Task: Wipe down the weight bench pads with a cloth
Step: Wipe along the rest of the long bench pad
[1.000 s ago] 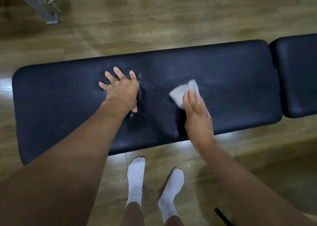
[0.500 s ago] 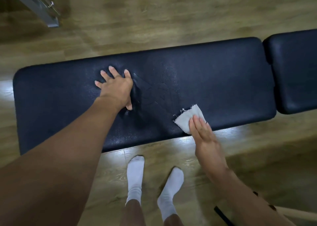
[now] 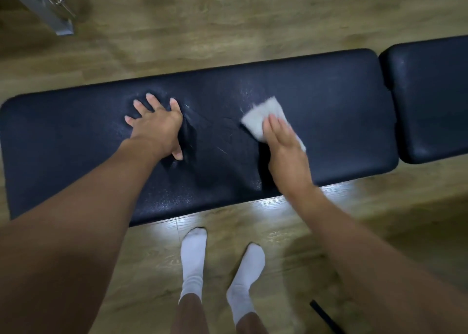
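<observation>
The cloth (image 3: 263, 117) has been pushed back from the near edge of the pad (image 3: 329, 105) under the flat-fingered right hand (image 3: 286, 151); left hand (image 3: 157, 128) kept splayed, empty; wiping judged unfinished.

Honestly, nothing to read in this one. No brand, label or number shows on the long black padded vinyl bench surface (image 3: 316, 100), the smaller black pad (image 3: 430, 93) at 3 o'clock, the pale grey cloth (image 3: 260, 115) or the white socks (image 3: 193, 257). The grey metal frame piece (image 3: 50, 14) at 11 o'clock is too blurry to tell.
</observation>
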Action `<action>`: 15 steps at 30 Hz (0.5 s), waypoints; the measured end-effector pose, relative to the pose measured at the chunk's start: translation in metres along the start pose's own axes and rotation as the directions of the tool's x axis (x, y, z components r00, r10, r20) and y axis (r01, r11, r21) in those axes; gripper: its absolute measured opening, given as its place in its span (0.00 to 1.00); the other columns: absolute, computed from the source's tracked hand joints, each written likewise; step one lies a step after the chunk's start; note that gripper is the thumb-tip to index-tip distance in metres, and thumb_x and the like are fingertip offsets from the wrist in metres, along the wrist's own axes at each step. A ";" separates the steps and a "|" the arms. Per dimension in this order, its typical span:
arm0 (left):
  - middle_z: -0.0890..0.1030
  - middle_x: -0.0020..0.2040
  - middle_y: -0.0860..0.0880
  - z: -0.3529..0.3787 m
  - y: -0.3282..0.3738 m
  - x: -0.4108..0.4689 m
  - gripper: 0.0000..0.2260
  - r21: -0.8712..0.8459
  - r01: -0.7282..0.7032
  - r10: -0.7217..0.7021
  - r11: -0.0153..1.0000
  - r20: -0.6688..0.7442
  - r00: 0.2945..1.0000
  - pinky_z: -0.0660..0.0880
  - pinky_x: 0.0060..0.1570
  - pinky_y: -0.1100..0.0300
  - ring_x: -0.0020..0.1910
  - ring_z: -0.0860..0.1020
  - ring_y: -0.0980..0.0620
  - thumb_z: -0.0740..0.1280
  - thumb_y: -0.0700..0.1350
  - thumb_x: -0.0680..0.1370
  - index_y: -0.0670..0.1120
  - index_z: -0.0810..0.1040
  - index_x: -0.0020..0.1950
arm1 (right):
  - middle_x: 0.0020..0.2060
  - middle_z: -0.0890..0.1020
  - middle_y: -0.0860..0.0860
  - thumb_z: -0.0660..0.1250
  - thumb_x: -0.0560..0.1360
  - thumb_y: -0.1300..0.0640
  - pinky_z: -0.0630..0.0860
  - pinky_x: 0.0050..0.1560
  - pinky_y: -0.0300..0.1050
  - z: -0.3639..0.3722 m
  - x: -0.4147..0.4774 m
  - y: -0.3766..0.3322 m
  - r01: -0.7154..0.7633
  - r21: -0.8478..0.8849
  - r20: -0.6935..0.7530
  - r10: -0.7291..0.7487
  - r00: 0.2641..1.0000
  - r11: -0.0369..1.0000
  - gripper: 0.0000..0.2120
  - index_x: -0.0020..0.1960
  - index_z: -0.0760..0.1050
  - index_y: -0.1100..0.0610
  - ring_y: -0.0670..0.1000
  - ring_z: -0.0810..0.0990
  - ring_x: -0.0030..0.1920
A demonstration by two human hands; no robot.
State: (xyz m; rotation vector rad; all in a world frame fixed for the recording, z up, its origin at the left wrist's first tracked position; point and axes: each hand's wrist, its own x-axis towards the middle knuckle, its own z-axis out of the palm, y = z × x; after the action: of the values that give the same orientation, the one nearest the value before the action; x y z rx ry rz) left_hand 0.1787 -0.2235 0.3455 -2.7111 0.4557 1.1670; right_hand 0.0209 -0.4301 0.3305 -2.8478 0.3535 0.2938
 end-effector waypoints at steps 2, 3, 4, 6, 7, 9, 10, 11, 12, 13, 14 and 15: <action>0.41 0.75 0.28 -0.001 0.001 -0.002 0.57 0.003 0.007 -0.007 1.000 0.002 1.000 0.55 0.65 0.26 0.72 0.44 0.24 0.80 0.48 0.65 0.43 0.40 0.78 | 0.73 0.66 0.56 0.53 0.68 0.77 0.64 0.72 0.54 0.002 -0.066 0.009 0.005 0.014 0.055 -0.005 0.998 1.000 0.34 0.73 0.63 0.62 0.58 0.63 0.73; 0.41 0.75 0.28 -0.001 0.002 -0.003 0.57 0.004 0.009 -0.009 1.000 0.003 1.000 0.55 0.65 0.26 0.72 0.45 0.24 0.80 0.49 0.65 0.43 0.40 0.78 | 0.72 0.67 0.57 0.50 0.68 0.75 0.66 0.70 0.56 0.003 -0.086 0.012 0.016 0.015 0.088 -0.017 0.996 1.000 0.33 0.72 0.64 0.63 0.59 0.65 0.72; 0.41 0.74 0.28 -0.002 0.002 -0.003 0.57 0.002 0.010 -0.010 1.000 0.004 1.000 0.55 0.65 0.26 0.72 0.45 0.23 0.80 0.48 0.65 0.43 0.40 0.78 | 0.71 0.69 0.58 0.49 0.68 0.75 0.68 0.69 0.58 0.005 -0.095 0.012 0.019 0.014 0.114 -0.021 0.993 1.000 0.32 0.71 0.66 0.64 0.60 0.66 0.71; 0.42 0.74 0.28 -0.001 0.003 -0.003 0.57 -0.004 0.007 -0.007 1.000 0.008 1.000 0.56 0.65 0.26 0.72 0.45 0.23 0.80 0.48 0.65 0.43 0.40 0.78 | 0.69 0.71 0.61 0.54 0.67 0.76 0.68 0.68 0.60 0.004 -0.079 0.008 0.015 0.013 0.106 -0.016 0.994 1.000 0.31 0.69 0.68 0.66 0.62 0.70 0.69; 0.42 0.74 0.28 -0.001 0.003 -0.002 0.57 -0.002 0.004 -0.004 1.000 0.007 1.000 0.56 0.65 0.26 0.72 0.45 0.23 0.80 0.48 0.65 0.43 0.41 0.78 | 0.69 0.71 0.62 0.54 0.67 0.75 0.66 0.69 0.59 0.002 -0.059 0.003 0.014 0.001 0.097 -0.014 0.995 1.000 0.30 0.69 0.68 0.67 0.63 0.70 0.69; 0.42 0.74 0.28 0.000 0.001 0.000 0.57 0.005 -0.003 0.003 1.000 0.000 1.000 0.56 0.65 0.27 0.72 0.45 0.23 0.80 0.49 0.64 0.43 0.41 0.78 | 0.72 0.66 0.61 0.50 0.71 0.71 0.63 0.71 0.56 -0.004 0.004 -0.005 0.011 -0.047 0.067 -0.008 0.998 0.999 0.28 0.71 0.64 0.66 0.62 0.65 0.72; 0.42 0.74 0.28 0.001 -0.001 0.001 0.57 0.006 -0.005 0.005 1.000 0.000 1.000 0.56 0.65 0.27 0.72 0.45 0.23 0.80 0.49 0.64 0.43 0.41 0.78 | 0.73 0.64 0.61 0.51 0.73 0.70 0.62 0.72 0.55 -0.007 0.044 -0.009 0.004 -0.073 0.058 0.001 0.998 0.997 0.28 0.73 0.60 0.66 0.60 0.63 0.73; 0.42 0.74 0.28 0.001 -0.001 0.001 0.57 0.004 -0.005 0.005 1.000 0.003 1.000 0.56 0.65 0.27 0.72 0.45 0.24 0.81 0.48 0.64 0.43 0.41 0.78 | 0.73 0.62 0.61 0.52 0.74 0.70 0.63 0.71 0.54 -0.014 0.082 -0.013 -0.012 -0.088 0.053 0.017 0.998 0.996 0.27 0.73 0.58 0.65 0.59 0.62 0.72; 0.42 0.75 0.28 0.002 -0.002 0.002 0.58 0.000 -0.006 0.006 1.000 0.006 1.000 0.56 0.65 0.27 0.72 0.45 0.24 0.81 0.48 0.64 0.44 0.42 0.78 | 0.73 0.62 0.60 0.54 0.75 0.69 0.65 0.69 0.53 -0.020 0.115 -0.015 -0.032 -0.097 0.047 0.036 0.998 0.995 0.26 0.73 0.58 0.65 0.59 0.62 0.71; 0.41 0.75 0.28 0.002 -0.003 0.003 0.58 0.001 -0.008 0.008 1.000 0.005 1.000 0.56 0.65 0.27 0.72 0.45 0.24 0.81 0.48 0.64 0.44 0.42 0.78 | 0.72 0.63 0.60 0.54 0.75 0.69 0.66 0.67 0.52 -0.024 0.137 -0.016 -0.042 -0.112 0.042 0.047 0.998 0.993 0.26 0.72 0.58 0.65 0.59 0.63 0.70; 0.41 0.75 0.28 0.002 -0.003 0.003 0.58 0.008 -0.010 0.010 1.000 0.002 1.000 0.55 0.65 0.27 0.72 0.44 0.24 0.81 0.48 0.64 0.44 0.42 0.78 | 0.72 0.63 0.59 0.55 0.75 0.68 0.66 0.67 0.51 -0.024 0.146 -0.015 -0.036 -0.131 0.032 0.040 0.999 0.991 0.25 0.72 0.58 0.65 0.58 0.63 0.70; 0.41 0.75 0.28 0.001 -0.003 0.003 0.57 0.009 -0.009 0.009 1.000 0.004 1.000 0.55 0.65 0.26 0.72 0.44 0.24 0.81 0.48 0.64 0.44 0.41 0.78 | 0.73 0.62 0.59 0.55 0.76 0.68 0.65 0.67 0.51 -0.023 0.142 -0.012 -0.027 -0.129 0.021 0.030 0.999 0.991 0.25 0.73 0.58 0.65 0.58 0.63 0.71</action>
State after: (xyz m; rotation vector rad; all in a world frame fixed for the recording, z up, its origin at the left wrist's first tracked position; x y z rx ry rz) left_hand 0.1806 -0.2213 0.3424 -2.7016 0.4726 1.1688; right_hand 0.1628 -0.4549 0.3226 -2.9647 0.3845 0.3675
